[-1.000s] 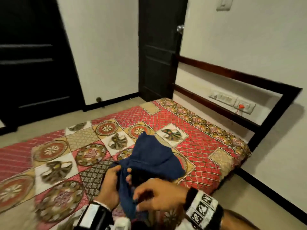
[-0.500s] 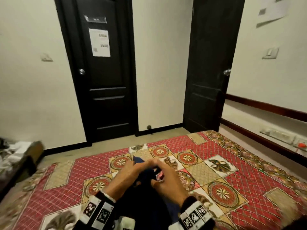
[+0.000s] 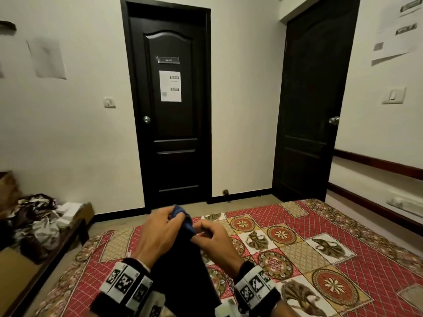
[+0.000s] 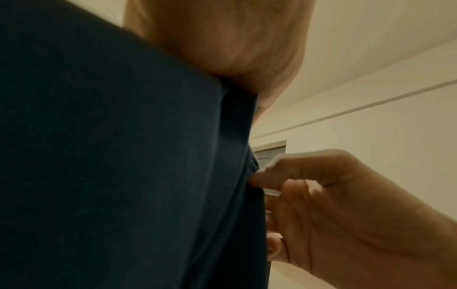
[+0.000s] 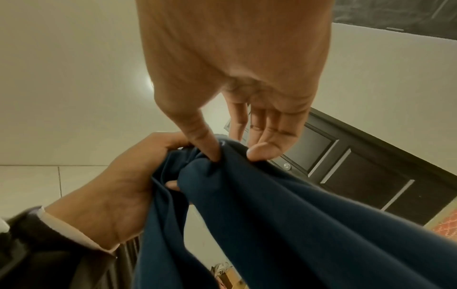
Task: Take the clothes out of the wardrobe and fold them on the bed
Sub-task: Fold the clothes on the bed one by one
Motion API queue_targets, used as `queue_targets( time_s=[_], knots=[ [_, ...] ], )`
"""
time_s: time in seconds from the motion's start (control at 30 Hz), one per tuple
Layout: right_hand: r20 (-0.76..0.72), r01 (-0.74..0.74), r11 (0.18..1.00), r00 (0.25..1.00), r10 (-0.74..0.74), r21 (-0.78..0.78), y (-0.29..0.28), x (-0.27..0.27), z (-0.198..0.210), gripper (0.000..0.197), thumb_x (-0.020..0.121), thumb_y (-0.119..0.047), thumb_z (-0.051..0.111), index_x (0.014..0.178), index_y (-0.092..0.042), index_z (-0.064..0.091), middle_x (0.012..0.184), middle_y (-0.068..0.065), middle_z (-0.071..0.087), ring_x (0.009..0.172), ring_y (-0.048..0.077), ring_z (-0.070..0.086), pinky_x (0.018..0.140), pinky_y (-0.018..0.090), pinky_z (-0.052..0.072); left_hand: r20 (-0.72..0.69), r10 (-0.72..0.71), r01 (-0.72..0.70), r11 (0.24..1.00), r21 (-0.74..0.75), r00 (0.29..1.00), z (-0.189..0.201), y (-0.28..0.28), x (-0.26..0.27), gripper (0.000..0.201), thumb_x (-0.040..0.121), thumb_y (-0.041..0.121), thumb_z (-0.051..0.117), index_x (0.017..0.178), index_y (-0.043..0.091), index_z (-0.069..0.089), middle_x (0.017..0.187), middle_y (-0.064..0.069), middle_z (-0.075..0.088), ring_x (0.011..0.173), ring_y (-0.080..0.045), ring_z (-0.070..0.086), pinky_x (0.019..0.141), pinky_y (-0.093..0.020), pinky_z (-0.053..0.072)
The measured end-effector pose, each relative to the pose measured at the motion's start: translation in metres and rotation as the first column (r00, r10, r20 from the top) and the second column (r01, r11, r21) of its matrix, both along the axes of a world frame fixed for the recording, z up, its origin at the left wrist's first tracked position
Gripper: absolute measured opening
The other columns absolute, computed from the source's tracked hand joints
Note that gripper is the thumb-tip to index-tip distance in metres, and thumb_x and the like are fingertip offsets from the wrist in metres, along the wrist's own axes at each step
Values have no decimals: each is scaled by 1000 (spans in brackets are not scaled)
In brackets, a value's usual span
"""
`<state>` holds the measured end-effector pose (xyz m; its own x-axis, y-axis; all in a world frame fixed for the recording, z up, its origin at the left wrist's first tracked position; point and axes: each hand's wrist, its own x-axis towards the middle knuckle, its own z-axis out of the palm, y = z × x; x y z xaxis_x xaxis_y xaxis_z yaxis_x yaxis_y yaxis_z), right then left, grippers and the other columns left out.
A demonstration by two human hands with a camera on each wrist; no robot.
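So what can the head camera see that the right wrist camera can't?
Only the head view shows the whole bed, two doors with the paper on one, and a pile of clothes at the left. Only the right wrist view shows the right thumb pinching the blue cloth close up. Both show the left hand and right hand holding that cloth.

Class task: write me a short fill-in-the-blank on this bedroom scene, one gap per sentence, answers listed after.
1. Both hands hold up a dark ____ garment.
2. The left hand and right hand grip the garment above the patterned ____, whose cover is red.
3. A white sheet of paper is stuck on the left black ____.

Answers: blue; bed; door
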<state>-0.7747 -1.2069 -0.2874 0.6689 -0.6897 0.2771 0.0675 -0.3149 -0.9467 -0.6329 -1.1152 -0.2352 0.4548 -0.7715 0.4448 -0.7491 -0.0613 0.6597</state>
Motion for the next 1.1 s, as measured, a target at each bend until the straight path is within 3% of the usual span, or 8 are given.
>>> queue_targets(
  time_s=[0.13, 0.23, 0.3, 0.43, 0.6, 0.77, 0.97, 1.1],
  knots=[
    [94, 3, 1000, 996, -2, -5, 10, -7, 33, 47, 84, -20, 64, 130, -18, 57, 126, 1, 63, 86, 12, 66, 64, 26, 55, -21, -112, 106, 977, -185, 993, 19, 12, 0, 25, 88, 44, 56, 90, 30, 76, 82, 10, 74, 79, -8, 69, 70, -36, 54],
    [55, 60, 969, 997, -48, -241, 8, -12, 57, 56, 89, -16, 67, 142, -28, 51, 132, -9, 59, 91, 6, 65, 77, 29, 60, -41, -282, 263, 932, -249, 959, 39, 21, -8, 20, 96, 36, 60, 99, 25, 77, 91, 7, 77, 86, -14, 72, 75, -42, 57],
    [5, -8, 941, 1000, 10, -338, 3, -10, 68, 40, 89, -15, 67, 128, -25, 65, 115, -8, 71, 92, 2, 68, 83, 31, 60, -71, -341, 308, 907, -288, 937, 51, 24, -8, 17, 97, 30, 63, 99, 22, 78, 93, 1, 77, 88, -23, 73, 77, -47, 58],
    [10, 111, 879, 993, -120, -464, -2, -7, 82, 8, 87, -29, 76, 88, -21, 75, 71, -9, 66, 63, 3, 52, 62, 30, 48, -213, -319, 214, 889, -404, 923, 67, 27, 4, 15, 94, 24, 66, 87, 16, 76, 84, 1, 76, 81, -21, 71, 75, -42, 54],
    [146, 67, 921, 989, -12, -383, 6, -10, 103, 24, 85, -27, 83, 84, -6, 71, 87, 11, 70, 75, 13, 62, 71, 30, 52, -397, -249, 28, 874, -486, 883, 87, 24, 14, 24, 99, 6, 57, 85, 21, 71, 81, 5, 72, 81, -12, 64, 75, -29, 50],
    [-10, -197, 972, 980, 198, -124, 18, -3, 121, 40, 94, -16, 74, 131, -10, 57, 109, 5, 73, 81, 12, 69, 64, 26, 54, -316, -401, 280, 888, -365, 860, 97, 22, 4, 18, 102, 12, 54, 101, 14, 72, 93, -6, 74, 84, -17, 68, 76, -30, 54],
    [108, 35, 973, 994, -10, -229, 5, 0, 134, 24, 87, -15, 80, 97, 6, 73, 96, 20, 76, 85, 22, 72, 77, 40, 57, -304, -481, 395, 867, -305, 822, 97, 30, 14, 20, 96, 18, 67, 114, 10, 71, 105, -3, 76, 95, -10, 70, 82, -22, 57],
    [349, 249, 927, 926, -143, -282, -13, -7, 165, 11, 81, -9, 67, 78, 0, 72, 76, 4, 66, 75, 13, 58, 70, 37, 48, -57, -291, 297, 935, 194, 955, 64, 34, 37, 20, 86, 20, 80, 94, 4, 72, 81, -2, 73, 70, 0, 60, 65, -23, 51]
  ],
)
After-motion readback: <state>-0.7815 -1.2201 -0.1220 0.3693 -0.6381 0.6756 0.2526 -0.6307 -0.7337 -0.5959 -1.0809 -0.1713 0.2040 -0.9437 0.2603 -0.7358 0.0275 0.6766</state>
